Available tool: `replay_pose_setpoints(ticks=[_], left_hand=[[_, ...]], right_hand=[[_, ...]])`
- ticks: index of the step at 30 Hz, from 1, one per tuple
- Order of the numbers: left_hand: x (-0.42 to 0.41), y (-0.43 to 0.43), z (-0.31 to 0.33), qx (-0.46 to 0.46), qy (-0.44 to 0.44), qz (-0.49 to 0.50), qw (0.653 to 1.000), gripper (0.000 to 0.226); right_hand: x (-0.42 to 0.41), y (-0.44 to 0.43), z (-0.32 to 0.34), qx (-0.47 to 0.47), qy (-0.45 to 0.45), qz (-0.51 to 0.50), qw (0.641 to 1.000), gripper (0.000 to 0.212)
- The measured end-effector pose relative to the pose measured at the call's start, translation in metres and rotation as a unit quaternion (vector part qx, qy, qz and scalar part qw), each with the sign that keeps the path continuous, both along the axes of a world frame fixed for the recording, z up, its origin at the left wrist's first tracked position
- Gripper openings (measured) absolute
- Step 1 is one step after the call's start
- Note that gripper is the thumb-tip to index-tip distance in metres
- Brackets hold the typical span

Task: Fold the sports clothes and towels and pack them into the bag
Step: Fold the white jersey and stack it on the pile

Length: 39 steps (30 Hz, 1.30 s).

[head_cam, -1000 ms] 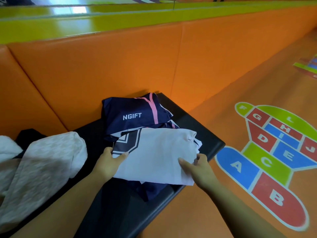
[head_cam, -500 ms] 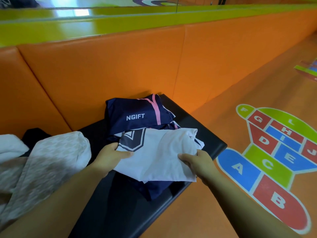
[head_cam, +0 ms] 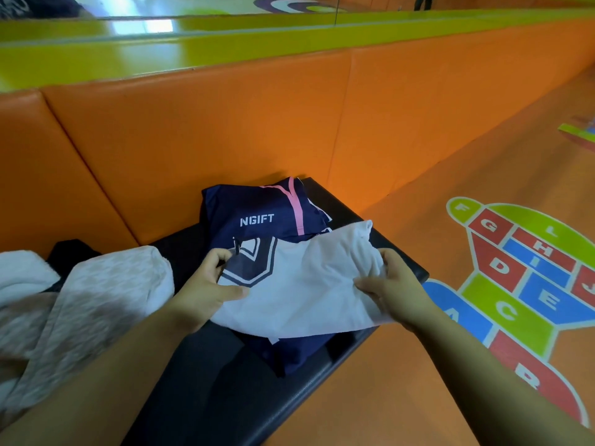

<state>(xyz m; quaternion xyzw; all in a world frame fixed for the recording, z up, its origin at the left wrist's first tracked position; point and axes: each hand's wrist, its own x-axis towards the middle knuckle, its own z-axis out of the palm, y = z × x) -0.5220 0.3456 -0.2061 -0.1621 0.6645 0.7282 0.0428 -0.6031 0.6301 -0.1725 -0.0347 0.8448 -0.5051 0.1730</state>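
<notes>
A white sports shirt with a navy emblem lies folded on the black bench. My left hand grips its left edge by the emblem. My right hand pinches its bunched right edge and lifts it a little. Under and behind it sits a folded navy jersey with a pink stripe and the letters NGIFT. A pale patterned towel lies heaped at the left. No bag is in sight.
An orange padded wall rises right behind the bench, topped by a yellow-green ledge. Orange floor with a coloured lettered hopscotch print spreads to the right. A dark cloth peeks out behind the towel.
Both hands have closed tighter on the white shirt and raised its right side, bunching the cloth. The left hand shifted onto the emblem edge.
</notes>
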Motion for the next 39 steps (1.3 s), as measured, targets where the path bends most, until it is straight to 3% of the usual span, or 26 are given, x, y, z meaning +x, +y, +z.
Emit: replay_pose_setpoints(ticks=[4, 13, 18, 22, 25, 27, 30, 32, 34, 35, 39], left_hand=[[0.003, 0.002, 0.006, -0.007, 0.035, -0.044, 0.998, 0.079], [0.017, 0.020, 0.010, -0.039, 0.063, -0.031, 0.997, 0.115], [0.020, 0.026, -0.003, -0.155, -0.039, -0.083, 0.984, 0.080], [0.024, 0.031, -0.020, -0.151, -0.130, -0.118, 0.973, 0.077], [0.026, 0.027, -0.026, -0.248, -0.104, -0.115, 0.956, 0.053], [0.027, 0.026, -0.031, -0.368, -0.050, -0.063, 0.926, 0.043], [0.029, 0.027, -0.041, -0.570, 0.079, -0.007, 0.818, 0.049], [0.028, 0.028, -0.043, -0.614, 0.139, -0.038, 0.776, 0.050], [0.028, 0.028, -0.044, -0.607, 0.123, -0.107, 0.778, 0.044], [0.029, 0.029, -0.046, -0.586, 0.082, -0.132, 0.795, 0.044], [0.036, 0.024, -0.046, -0.528, 0.006, -0.154, 0.835, 0.047]], right_hand=[[-0.011, 0.004, 0.020, -0.007, 0.057, 0.043, 0.997, 0.031], [-0.068, -0.004, 0.026, 0.050, 0.091, 0.146, 0.984, 0.044], [-0.083, -0.007, 0.012, 0.079, 0.068, 0.151, 0.983, 0.047], [-0.080, -0.008, -0.011, 0.273, 0.099, 0.156, 0.944, 0.048], [-0.073, -0.008, -0.022, 0.328, 0.168, 0.141, 0.919, 0.055], [-0.066, -0.011, -0.024, 0.321, 0.238, 0.134, 0.907, 0.057], [-0.055, -0.017, -0.029, 0.319, 0.377, 0.176, 0.851, 0.054], [-0.049, -0.021, -0.036, 0.329, 0.403, 0.233, 0.822, 0.047], [-0.045, -0.024, -0.043, 0.358, 0.368, 0.284, 0.810, 0.038], [-0.043, -0.024, -0.046, 0.370, 0.350, 0.292, 0.810, 0.036], [-0.043, -0.022, -0.045, 0.395, 0.319, 0.278, 0.815, 0.039]])
